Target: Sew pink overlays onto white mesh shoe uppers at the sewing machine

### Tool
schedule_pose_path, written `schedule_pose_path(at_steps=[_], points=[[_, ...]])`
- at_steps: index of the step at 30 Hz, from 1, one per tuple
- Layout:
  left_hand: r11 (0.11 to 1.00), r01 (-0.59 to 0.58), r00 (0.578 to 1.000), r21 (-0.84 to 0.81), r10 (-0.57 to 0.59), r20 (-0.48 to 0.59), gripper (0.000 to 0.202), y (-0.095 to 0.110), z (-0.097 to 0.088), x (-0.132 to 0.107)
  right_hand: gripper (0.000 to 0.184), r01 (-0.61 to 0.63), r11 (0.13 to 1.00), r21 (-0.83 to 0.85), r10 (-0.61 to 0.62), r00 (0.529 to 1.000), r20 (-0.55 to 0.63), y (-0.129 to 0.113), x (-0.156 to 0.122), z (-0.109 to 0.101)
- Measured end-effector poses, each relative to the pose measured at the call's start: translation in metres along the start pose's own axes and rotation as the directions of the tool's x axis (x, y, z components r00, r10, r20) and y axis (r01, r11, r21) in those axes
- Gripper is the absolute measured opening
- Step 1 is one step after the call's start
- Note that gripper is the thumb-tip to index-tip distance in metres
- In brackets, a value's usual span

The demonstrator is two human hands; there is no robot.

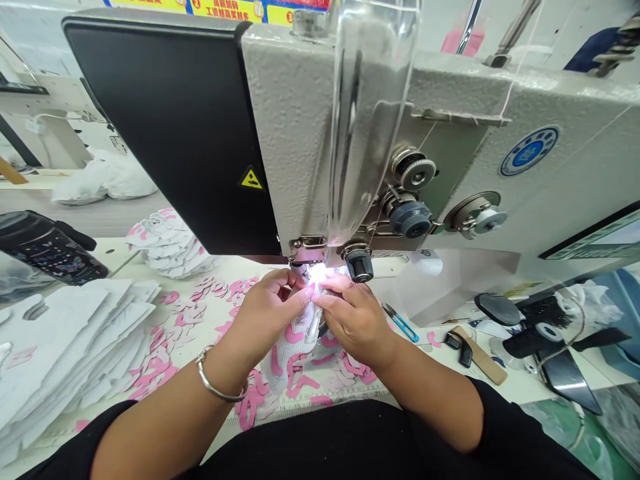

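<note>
Under the lit head of a sewing machine, a pale ribbed fabric piece lies between my hands. My left hand pinches its left side, thumb and fingers pressed together near the needle area. From the other side, my right hand grips the fabric with thumb and forefinger. A small pink piece shows at my fingertips. Glare hides the needle and the exact stitching spot. Several curved pink cut pieces lie around and below the fabric.
Stacked white fabric panels lie at left, with a round pile of pieces behind. A black bottle stands at far left. Blue thread snips lie right of my hand, near a thread spool and phone.
</note>
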State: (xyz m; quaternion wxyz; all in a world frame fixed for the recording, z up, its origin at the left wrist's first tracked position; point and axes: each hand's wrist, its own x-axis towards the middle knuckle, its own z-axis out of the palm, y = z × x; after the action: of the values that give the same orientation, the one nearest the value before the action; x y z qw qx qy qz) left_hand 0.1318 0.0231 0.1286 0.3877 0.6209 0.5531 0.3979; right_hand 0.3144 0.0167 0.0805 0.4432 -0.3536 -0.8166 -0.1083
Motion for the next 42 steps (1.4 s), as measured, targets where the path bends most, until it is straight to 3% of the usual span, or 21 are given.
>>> schedule_pose_path(at_steps=[4,11,16,21,27,42], points=[[1.0,0.017,1.0,0.004,-0.016,-0.021,0.016,0.001,0.002,0.0,0.026,0.013,1.0,-0.001,-0.013,1.0,-0.012,0.0,0.0,0.0],[0.983,0.062,0.998,-0.17,-0.063,-0.003,0.017,-0.011,0.007,0.004,0.027,-0.028,1.0,0.001,0.028,1.0,0.015,-0.001,0.0,-0.001],[0.964,0.098,0.995,-0.246,-0.1,0.006,0.017,-0.008,0.008,0.007,0.025,-0.021,1.0,0.006,0.021,1.0,0.001,-0.003,0.003,-0.002],[0.883,0.175,0.984,-0.435,-0.149,0.094,0.014,0.007,0.008,0.01,0.023,-0.063,0.998,0.012,0.063,0.998,0.03,-0.006,0.008,-0.006],[0.787,0.304,0.942,-0.537,-0.166,0.29,0.01,0.015,0.003,0.014,0.022,-0.126,0.991,0.041,0.122,0.989,0.088,-0.007,0.015,-0.007],[0.756,0.318,0.947,-0.572,-0.218,0.238,0.014,0.012,0.003,0.016,0.023,-0.188,0.977,0.097,0.172,0.973,0.155,-0.003,0.014,-0.005]])
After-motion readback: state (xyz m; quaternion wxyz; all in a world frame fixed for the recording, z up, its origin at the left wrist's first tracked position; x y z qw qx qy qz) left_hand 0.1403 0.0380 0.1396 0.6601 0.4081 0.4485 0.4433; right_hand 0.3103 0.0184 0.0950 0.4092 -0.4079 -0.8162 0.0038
